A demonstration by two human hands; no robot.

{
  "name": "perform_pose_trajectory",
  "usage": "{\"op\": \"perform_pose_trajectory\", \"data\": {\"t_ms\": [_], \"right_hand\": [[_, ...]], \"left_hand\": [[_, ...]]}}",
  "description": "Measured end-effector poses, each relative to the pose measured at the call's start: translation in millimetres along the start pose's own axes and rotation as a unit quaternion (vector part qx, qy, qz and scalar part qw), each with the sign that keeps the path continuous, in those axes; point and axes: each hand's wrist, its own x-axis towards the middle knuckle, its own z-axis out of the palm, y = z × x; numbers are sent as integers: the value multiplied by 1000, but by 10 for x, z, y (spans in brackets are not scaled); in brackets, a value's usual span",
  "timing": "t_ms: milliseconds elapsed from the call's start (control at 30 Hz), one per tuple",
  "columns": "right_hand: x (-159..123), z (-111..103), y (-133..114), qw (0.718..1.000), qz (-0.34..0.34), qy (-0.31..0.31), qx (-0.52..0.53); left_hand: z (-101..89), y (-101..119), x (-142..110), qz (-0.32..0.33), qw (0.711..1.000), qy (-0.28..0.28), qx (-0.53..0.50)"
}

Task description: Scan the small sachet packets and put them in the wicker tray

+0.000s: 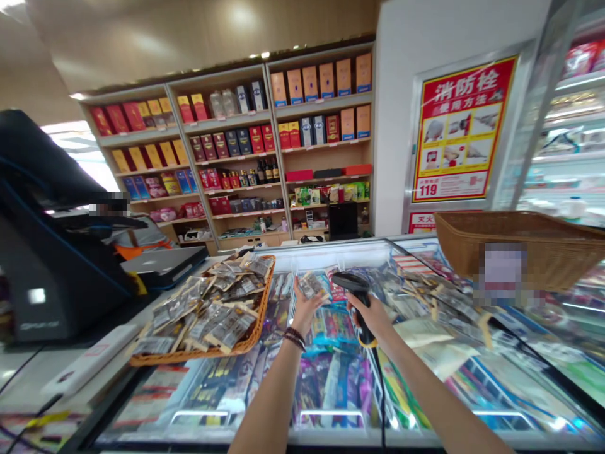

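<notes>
My left hand (305, 309) is raised with a small foil-and-paper snack packet (309, 285) held at its fingertips. My right hand (372, 318) is shut around the grip of a black handheld barcode scanner (355, 291), whose head points left toward that packet. Its black cable runs down over the glass. To the left of my hands, a shallow wicker tray (267, 284) holds a heap of similar packets (208, 309). Both hands are above a glass-topped display freezer (331, 384) filled with colourful packaged goods.
A black point-of-sale terminal (47, 252) and a silver laptop (163, 261) stand at the left, with a person in an orange apron (142, 238) behind them. A brown wicker basket (515, 246) hangs at the right. Wooden shelves of boxed liquor (227, 151) line the back wall.
</notes>
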Motion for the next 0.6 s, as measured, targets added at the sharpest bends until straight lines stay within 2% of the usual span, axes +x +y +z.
{"op": "perform_pose_trajectory", "data": {"t_ms": [133, 233, 367, 600], "right_hand": [[9, -2, 30, 1000, -2, -8, -7], [14, -11, 36, 1000, -5, -24, -6], [4, -24, 35, 999, -8, -50, -21], [-56, -2, -14, 997, -13, -60, -42]], "left_hand": [[46, 14, -79, 67, 996, -21, 47], [81, 36, -89, 92, 991, -35, 87], [55, 41, -59, 118, 985, -13, 125], [-69, 16, 45, 68, 986, 18, 151]]}}
